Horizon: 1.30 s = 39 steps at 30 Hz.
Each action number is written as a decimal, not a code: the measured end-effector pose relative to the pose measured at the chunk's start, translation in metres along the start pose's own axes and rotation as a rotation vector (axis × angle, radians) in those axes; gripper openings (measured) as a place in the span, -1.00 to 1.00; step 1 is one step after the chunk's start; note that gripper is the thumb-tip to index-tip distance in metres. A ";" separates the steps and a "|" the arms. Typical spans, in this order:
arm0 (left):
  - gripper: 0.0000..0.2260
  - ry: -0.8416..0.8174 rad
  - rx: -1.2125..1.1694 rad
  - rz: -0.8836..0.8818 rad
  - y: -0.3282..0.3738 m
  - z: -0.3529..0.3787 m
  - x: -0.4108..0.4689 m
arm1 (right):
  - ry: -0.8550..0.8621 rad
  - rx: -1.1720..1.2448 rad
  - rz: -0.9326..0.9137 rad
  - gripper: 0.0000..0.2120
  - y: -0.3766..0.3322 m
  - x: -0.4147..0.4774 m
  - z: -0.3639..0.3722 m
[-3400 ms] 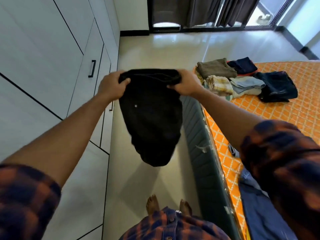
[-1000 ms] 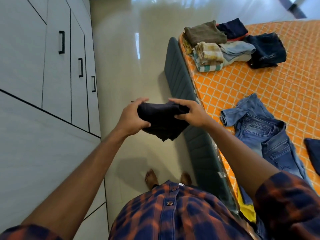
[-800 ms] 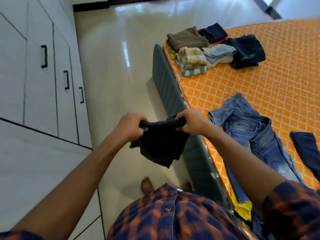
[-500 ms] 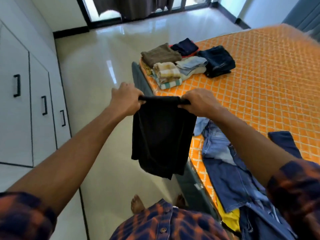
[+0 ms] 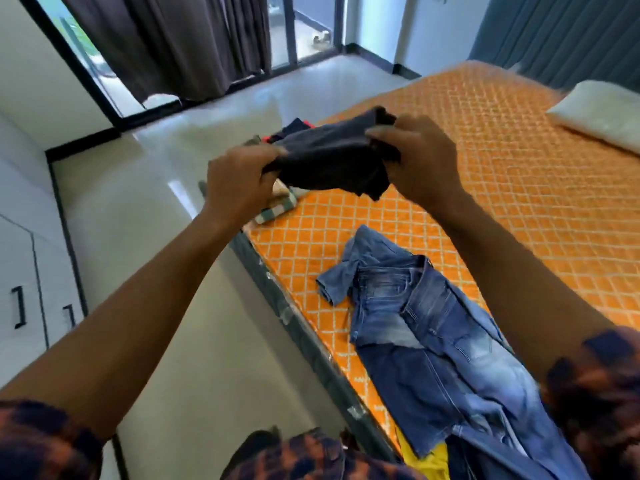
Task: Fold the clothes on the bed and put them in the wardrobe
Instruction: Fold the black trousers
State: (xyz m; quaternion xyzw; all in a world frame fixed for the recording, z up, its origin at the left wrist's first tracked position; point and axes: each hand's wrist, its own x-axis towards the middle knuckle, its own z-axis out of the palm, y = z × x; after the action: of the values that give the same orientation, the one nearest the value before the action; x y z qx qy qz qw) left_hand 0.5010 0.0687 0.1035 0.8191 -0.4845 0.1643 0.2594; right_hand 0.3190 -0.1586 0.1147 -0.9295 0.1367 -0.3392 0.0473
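Observation:
I hold a black garment [image 5: 332, 161] folded into a small bundle in the air over the bed's near corner. My left hand [image 5: 239, 183] grips its left end, and my right hand [image 5: 419, 161] pinches its right end. Behind the bundle, a stack of folded clothes [image 5: 277, 206] lies on the orange bed [image 5: 502, 174], mostly hidden by my hands. Unfolded blue jeans [image 5: 426, 334] sprawl on the bed in front of me, with a yellow garment [image 5: 426, 459] under them. The white wardrobe [image 5: 20, 271] stands at the left.
A white pillow [image 5: 602, 112] lies at the bed's far right. The bed's dark green side rail [image 5: 304, 337] borders a glossy floor between bed and wardrobe. Dark curtains [image 5: 180, 43] hang over glass doors at the back.
The black garment hung full length from both hands half a second ago; now it is doubled into a compact bundle, raised over the bed. My view has turned right toward the bed.

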 end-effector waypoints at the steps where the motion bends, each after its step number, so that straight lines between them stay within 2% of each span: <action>1: -0.71 -0.048 -0.016 0.023 0.003 0.013 -0.011 | -0.061 0.008 0.032 -0.66 0.004 -0.023 0.009; 2: -0.72 -0.118 -0.037 0.043 0.008 0.033 -0.029 | -0.166 0.003 0.077 -0.64 0.009 -0.053 0.020; 4: -0.73 -0.308 0.008 0.035 0.007 0.075 -0.076 | -0.483 -0.033 0.155 -0.60 0.007 -0.120 0.047; 6: -0.77 -0.617 0.084 -0.111 0.001 0.121 -0.130 | -0.798 -0.049 0.256 -0.58 -0.006 -0.192 0.076; 8: -0.75 -0.926 0.130 -0.186 -0.005 0.152 -0.179 | -1.011 0.034 0.334 -0.57 -0.028 -0.251 0.099; 10: -0.73 -1.142 0.083 -0.205 -0.007 0.172 -0.212 | -1.131 0.157 0.464 -0.57 -0.040 -0.287 0.117; 14: -0.80 -1.231 -0.079 -0.263 -0.024 0.195 -0.217 | -1.264 0.303 0.585 -0.58 -0.027 -0.292 0.135; 16: -0.86 -1.299 -0.255 -0.343 -0.040 0.209 -0.192 | -1.306 0.349 0.623 -0.70 -0.007 -0.272 0.142; 18: -0.84 -1.269 -0.492 -0.512 -0.053 0.224 -0.157 | -1.261 0.381 0.644 -0.82 0.021 -0.242 0.151; 21: -0.84 -1.074 -0.781 -0.813 -0.068 0.251 -0.107 | -1.079 0.447 0.781 -0.85 0.063 -0.192 0.172; 23: -0.86 -0.949 -0.885 -0.978 -0.079 0.282 -0.081 | -0.924 0.516 0.890 -0.90 0.089 -0.161 0.194; 24: -0.88 -0.886 -0.888 -1.003 -0.082 0.298 -0.070 | -0.854 0.506 0.915 -0.90 0.102 -0.149 0.209; 27: -0.83 -0.737 -0.763 -0.969 -0.083 0.355 -0.047 | -0.697 0.356 1.000 -0.83 0.135 -0.131 0.262; 29: -0.74 -0.655 -0.600 -0.885 -0.080 0.394 -0.035 | -0.637 0.236 1.057 -0.79 0.151 -0.129 0.298; 31: -0.76 -0.600 -0.459 -0.775 -0.076 0.424 -0.026 | -0.583 0.139 1.088 -0.77 0.160 -0.134 0.322; 35: -0.78 -0.703 -0.260 -0.625 -0.082 0.483 -0.021 | -0.577 -0.018 1.095 -0.79 0.179 -0.159 0.359; 39: -0.72 -0.746 -0.251 -0.657 -0.078 0.517 -0.039 | -0.599 -0.085 1.102 -0.73 0.188 -0.192 0.384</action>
State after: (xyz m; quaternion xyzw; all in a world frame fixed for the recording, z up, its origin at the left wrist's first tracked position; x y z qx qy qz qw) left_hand 0.5599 -0.1750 -0.3572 0.8935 -0.2773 -0.2890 0.2029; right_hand 0.3837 -0.2857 -0.3314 -0.7784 0.5898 0.0159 0.2143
